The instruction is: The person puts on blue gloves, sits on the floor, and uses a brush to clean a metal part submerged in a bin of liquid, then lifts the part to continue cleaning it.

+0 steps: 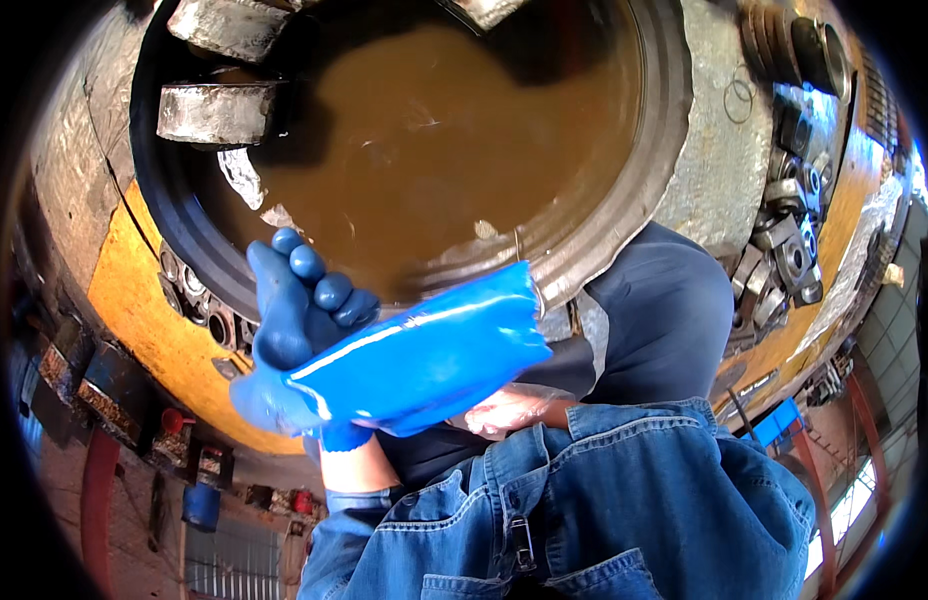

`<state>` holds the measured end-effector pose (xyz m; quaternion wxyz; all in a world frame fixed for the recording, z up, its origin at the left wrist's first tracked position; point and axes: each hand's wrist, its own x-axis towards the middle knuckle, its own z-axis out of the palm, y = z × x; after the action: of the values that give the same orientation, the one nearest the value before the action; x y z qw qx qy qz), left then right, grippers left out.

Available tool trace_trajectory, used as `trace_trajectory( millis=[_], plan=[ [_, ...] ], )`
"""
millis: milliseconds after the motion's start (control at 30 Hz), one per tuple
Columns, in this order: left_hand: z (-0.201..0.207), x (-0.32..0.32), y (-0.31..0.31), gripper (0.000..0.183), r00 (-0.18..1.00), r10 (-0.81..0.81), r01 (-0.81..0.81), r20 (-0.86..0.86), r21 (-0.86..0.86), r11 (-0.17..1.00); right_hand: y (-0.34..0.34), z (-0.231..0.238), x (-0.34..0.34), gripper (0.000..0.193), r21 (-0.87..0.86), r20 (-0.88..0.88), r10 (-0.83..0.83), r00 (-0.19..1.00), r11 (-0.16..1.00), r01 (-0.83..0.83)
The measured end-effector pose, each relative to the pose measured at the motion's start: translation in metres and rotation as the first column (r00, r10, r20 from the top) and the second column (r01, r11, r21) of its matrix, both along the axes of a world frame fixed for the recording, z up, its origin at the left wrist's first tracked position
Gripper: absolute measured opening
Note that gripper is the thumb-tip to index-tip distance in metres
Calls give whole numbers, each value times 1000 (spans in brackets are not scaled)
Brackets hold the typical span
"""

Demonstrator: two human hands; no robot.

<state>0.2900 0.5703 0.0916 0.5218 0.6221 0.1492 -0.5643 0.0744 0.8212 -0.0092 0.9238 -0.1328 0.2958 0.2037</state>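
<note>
My left hand (pixel 274 385) wears a dark blue rubber glove with a scalloped cuff at the wrist. Its fingers curl in beside a bright blue, glossy rubber glove (pixel 434 345), whose wide cuff stretches across to the right. Where the two blue pieces overlap, the exact grip is partly hidden. My right hand (pixel 504 410), in a thin whitish covering, lies close to my lap just below the bright cuff. The cuff hides its fingers. Beyond both hands stands a round, dark-rimmed tub (pixel 624 240) of brown, murky liquid.
Thick metal blocks (pixel 216 112) lie at the tub's far left. Several metal ring-shaped parts (pixel 789 250) are piled at the right, with others (pixel 221 325) on the yellow surface (pixel 134 290) at the left. My bent knee (pixel 674 310) is against the tub's near right side.
</note>
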Motion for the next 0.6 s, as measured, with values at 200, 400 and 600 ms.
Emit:
trace_trajectory(
  millis=[200,400,600],
  plan=[
    [1,9,-9,29,961,-31,-10,275,147,989,-73,-17,6,27,-217,69,144,987,968,-126],
    [-83,83,13,41,955,-148,265,257,-517,814,-47,-50,7,22,-357,182,-215,960,895,268],
    [-108,108,5,42,880,-466,91,-93,-929,358,-105,47,-39,24,-694,153,-534,831,540,475]
  ],
)
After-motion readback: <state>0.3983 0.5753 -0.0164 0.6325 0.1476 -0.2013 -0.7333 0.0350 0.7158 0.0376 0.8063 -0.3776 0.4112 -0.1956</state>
